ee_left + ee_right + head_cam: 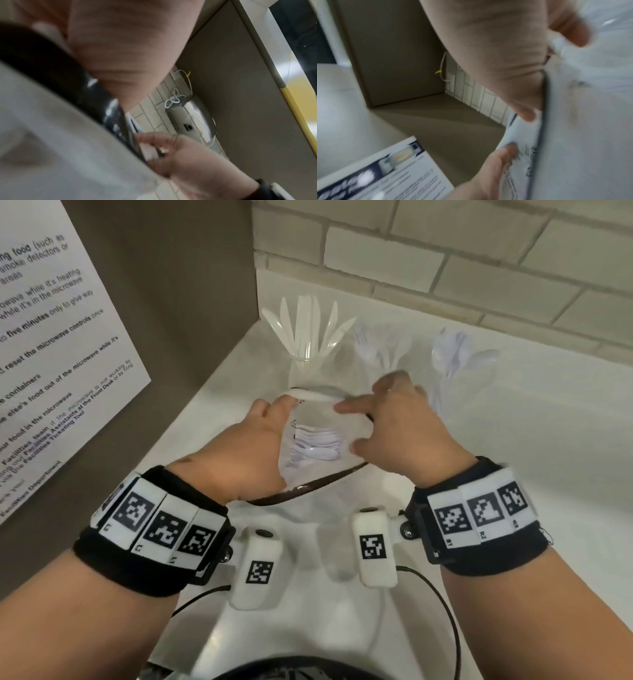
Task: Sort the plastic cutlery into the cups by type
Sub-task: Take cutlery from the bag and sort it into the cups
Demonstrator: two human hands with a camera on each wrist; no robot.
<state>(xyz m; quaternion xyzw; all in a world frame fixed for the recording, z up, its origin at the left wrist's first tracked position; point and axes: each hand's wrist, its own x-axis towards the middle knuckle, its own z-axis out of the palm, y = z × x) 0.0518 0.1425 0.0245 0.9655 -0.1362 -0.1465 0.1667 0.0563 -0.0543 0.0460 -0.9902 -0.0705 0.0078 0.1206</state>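
Note:
A clear plastic bag (318, 419) with a dark rim hangs over the counter, held between both hands. Several white plastic utensils (315, 446) lie inside it, their type hard to tell. My left hand (274, 422) grips the bag's left edge, thumb on top. My right hand (359, 426) holds the right edge, thumb and fingers curled round the film. At the back stand three clear cups: knives (308, 333) on the left, forks (378, 347) in the middle, spoons (455, 354) on the right. The wrist views show the bag (51, 135) (582, 121) blurred and very close.
A brown side panel with a printed notice (51, 354) closes the left side. A pale brick wall (445, 261) runs behind the cups. The white counter (531, 474) extends to the right. A steel appliance (188, 119) with a coiled white cable shows in the left wrist view.

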